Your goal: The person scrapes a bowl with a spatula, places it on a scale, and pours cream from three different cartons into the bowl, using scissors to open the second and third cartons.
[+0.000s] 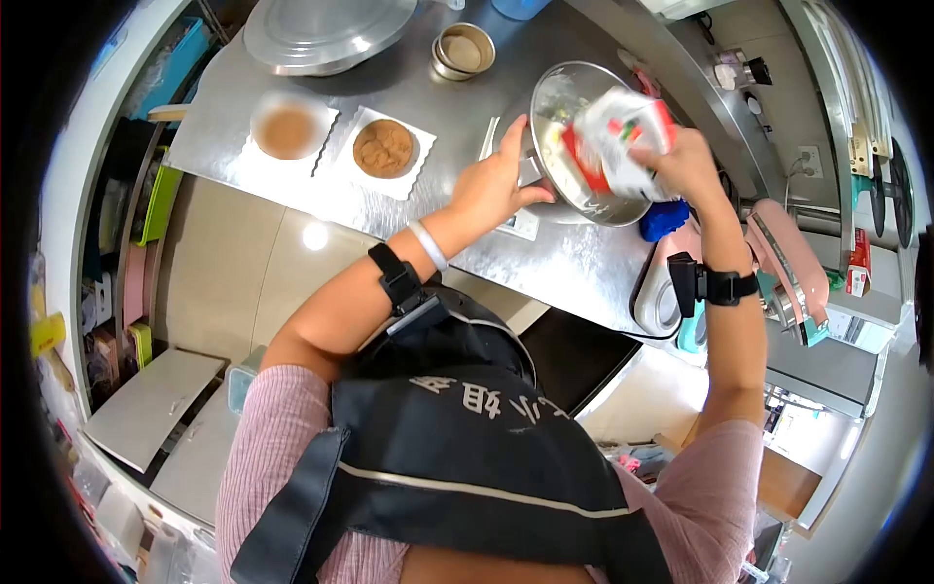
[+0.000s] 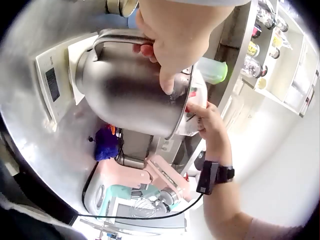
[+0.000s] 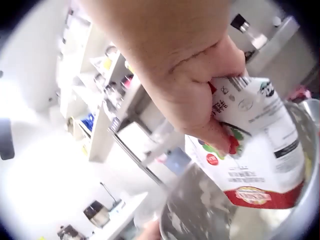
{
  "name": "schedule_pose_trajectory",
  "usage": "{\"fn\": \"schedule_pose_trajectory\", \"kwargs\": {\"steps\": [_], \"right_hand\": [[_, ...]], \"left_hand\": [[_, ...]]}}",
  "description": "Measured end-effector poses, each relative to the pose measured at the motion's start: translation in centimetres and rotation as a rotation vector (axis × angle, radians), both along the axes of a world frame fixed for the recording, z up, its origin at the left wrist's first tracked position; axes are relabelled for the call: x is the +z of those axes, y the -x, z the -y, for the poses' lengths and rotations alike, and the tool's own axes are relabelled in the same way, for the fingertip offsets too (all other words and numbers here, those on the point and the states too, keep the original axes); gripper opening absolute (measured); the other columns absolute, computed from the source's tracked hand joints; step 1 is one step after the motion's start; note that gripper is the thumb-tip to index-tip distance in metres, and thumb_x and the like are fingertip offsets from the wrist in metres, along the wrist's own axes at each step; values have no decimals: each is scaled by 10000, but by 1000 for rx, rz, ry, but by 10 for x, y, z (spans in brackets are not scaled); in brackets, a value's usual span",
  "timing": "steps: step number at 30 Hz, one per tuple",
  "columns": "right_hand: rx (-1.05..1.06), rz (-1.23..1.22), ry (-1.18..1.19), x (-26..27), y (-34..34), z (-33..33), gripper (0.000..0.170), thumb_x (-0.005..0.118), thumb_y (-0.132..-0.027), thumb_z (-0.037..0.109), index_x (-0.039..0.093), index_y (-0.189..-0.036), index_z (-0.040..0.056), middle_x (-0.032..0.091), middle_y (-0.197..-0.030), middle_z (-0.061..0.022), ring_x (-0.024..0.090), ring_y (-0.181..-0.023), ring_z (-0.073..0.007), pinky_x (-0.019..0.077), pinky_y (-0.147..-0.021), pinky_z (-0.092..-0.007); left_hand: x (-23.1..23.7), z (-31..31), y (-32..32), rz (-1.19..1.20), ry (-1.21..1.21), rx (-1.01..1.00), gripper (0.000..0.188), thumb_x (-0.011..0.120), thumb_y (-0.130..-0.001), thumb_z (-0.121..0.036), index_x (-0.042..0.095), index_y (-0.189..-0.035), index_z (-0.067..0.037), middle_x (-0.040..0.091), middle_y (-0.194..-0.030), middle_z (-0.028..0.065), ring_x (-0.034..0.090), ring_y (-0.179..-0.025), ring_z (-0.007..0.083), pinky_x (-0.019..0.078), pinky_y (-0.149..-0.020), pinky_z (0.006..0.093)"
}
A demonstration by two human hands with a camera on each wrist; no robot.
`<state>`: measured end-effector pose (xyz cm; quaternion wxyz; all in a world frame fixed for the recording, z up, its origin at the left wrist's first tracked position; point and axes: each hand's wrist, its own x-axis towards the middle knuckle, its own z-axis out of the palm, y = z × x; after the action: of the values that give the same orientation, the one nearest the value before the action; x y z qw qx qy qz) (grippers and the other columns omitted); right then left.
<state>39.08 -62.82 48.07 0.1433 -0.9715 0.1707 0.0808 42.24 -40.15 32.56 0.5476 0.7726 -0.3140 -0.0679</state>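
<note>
My left hand (image 1: 491, 185) holds a steel mixing bowl (image 2: 125, 90) at its handle side, the thumb lying along the outer wall below the rim. Curled fingers show beside the handle (image 2: 120, 35) in the left wrist view. The bowl stands over a white kitchen scale (image 2: 52, 82) with a dark display. My right hand (image 1: 686, 165) grips a white and red printed pouch (image 3: 260, 145) by one end, over the bowl's mouth. The pouch's red-banded end reaches inside the rim. Pale smears coat the inner wall, and whitish contents lie below; the pouch's opening is hidden.
Two round brown portions (image 1: 383, 149) on white papers lie left on the steel table (image 1: 331, 200). Behind them are a large lidded pan (image 1: 326, 29) and small metal tins (image 1: 462, 51). A pink stand mixer (image 1: 786, 253) and blue cloth (image 1: 664, 220) are at right.
</note>
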Motion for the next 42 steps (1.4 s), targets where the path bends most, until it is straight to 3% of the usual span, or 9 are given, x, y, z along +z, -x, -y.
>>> {"fn": "schedule_pose_trajectory", "kwargs": {"steps": [7, 18, 22, 28, 32, 34, 37, 40, 42], "right_hand": [[-129, 198, -206, 0, 4, -5, 329, 741, -674, 166, 638, -923, -23, 660, -772, -108, 603, -660, -159, 477, -655, -303], [11, -64, -4, -7, 11, -13, 333, 750, -664, 163, 642, -906, -38, 661, -794, -112, 607, -674, -151, 476, -652, -284], [-251, 7, -165, -15, 33, -16, 349, 751, -678, 129, 632, -958, -42, 664, -844, -105, 625, -720, -149, 485, -662, -280], [-778, 718, -1138, -47, 90, 8, 393, 635, -801, 44, 509, -1164, -37, 629, -1021, -144, 641, -875, -231, 519, -765, -329], [-910, 925, -1543, -61, 134, -7, 259, 590, -855, 185, 554, -1082, 64, 635, -1007, -105, 637, -861, -209, 536, -585, -293], [-957, 916, -1711, -73, 157, -18, 218, 594, -843, 234, 567, -992, 76, 608, -844, -13, 588, -726, -142, 514, -558, -270], [-529, 424, -2529, -95, 187, -50, 231, 578, -825, 227, 552, -990, 67, 532, -807, 4, 528, -733, -107, 474, -661, -256], [-653, 180, -2712, -122, 210, -110, 333, 582, -821, 249, 518, -1084, 56, 507, -789, -7, 483, -693, -115, 400, -574, -221], [-770, 220, -2135, -150, 226, -153, 350, 539, -833, 251, 513, -1112, 42, 570, -823, -48, 555, -650, -155, 449, -497, -241]], "left_hand": [[1, 2, -4, -12, -18, -2, 1045, 771, -622, -424, 158, -1379, -45, 548, -672, 140, 580, -613, 314, 456, -539, 363], [10, 1, -13, -80, -93, -88, 1006, 771, -646, -375, 151, -1364, -43, 610, -939, 243, 609, -833, 388, 490, -670, 404], [14, -4, -8, -141, -150, -119, 1021, 790, -626, -358, 155, -1364, -52, 599, -942, 261, 608, -830, 387, 491, -687, 408], [18, -13, -13, -78, -51, -84, 1009, 785, -618, -374, 202, -1345, 13, 569, -1010, 210, 601, -869, 303, 486, -707, 365], [25, -33, -13, 90, 23, 81, 898, 785, -623, -361, 327, -1288, 33, 500, -972, 169, 533, -877, 270, 462, -759, 354], [32, -48, -3, 88, 114, 105, 819, 765, -652, -326, 358, -1271, 22, 492, -989, 191, 532, -880, 277, 452, -764, 368], [44, -84, 20, 223, 233, -50, 757, 733, -672, -190, 359, -1312, -38, 499, -1090, 137, 504, -990, 263, 420, -830, 365], [51, -125, 64, 413, 271, -163, 810, 719, -603, -116, 354, -1324, -56, 474, -1243, 155, 473, -1101, 333, 400, -898, 433], [44, -160, 98, 394, 329, -197, 782, 714, -577, -112, 420, -1301, -145, 433, -1280, 116, 419, -1165, 333, 392, -923, 440]]}}
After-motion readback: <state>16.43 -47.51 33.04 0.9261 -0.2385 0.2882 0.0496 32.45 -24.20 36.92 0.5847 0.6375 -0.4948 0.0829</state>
